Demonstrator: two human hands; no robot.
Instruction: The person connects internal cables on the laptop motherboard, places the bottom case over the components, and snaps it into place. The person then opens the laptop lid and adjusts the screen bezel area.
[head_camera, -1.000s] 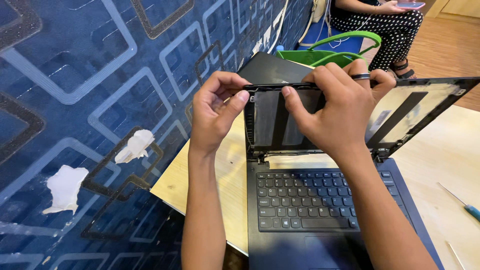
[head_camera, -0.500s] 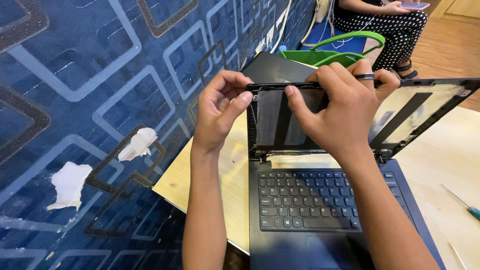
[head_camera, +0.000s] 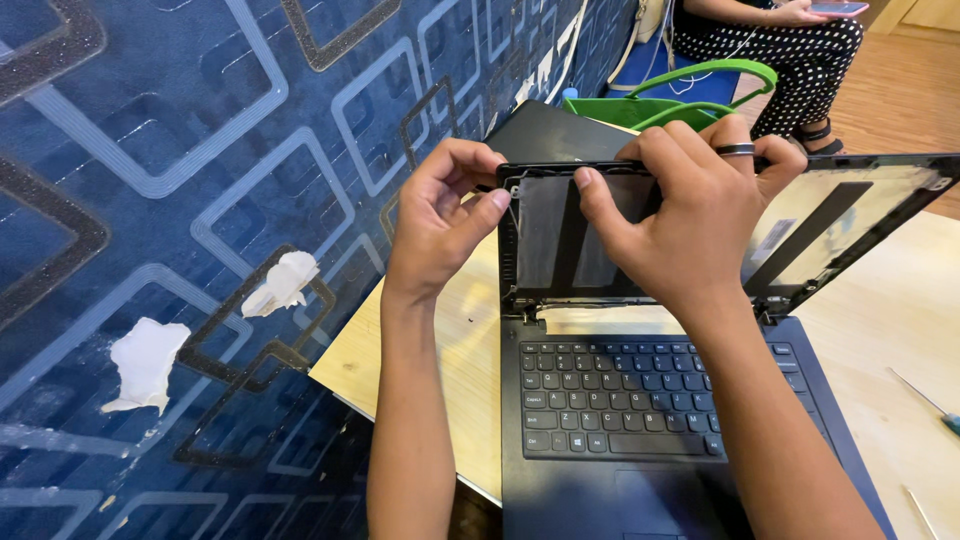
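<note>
I see a laptop of matt dark plastic, its keys dull black. The bare lid panel looks smooth, grey and faintly glossy. The tabletop is pale, smooth wood. The wall wears blue textured covering, torn to white patches. A basket is shiny green plastic.

A dark open laptop with a black keyboard sits low in the centre of the frame on a pale wooden desk; the left hand pinches the upper left corner of its bare screen lid; the right hand, a dark ring on one finger, grips the lid's top edge; a green plastic basket stands behind, at the top; blue patterned carpet with white scraps fills the left.
</note>
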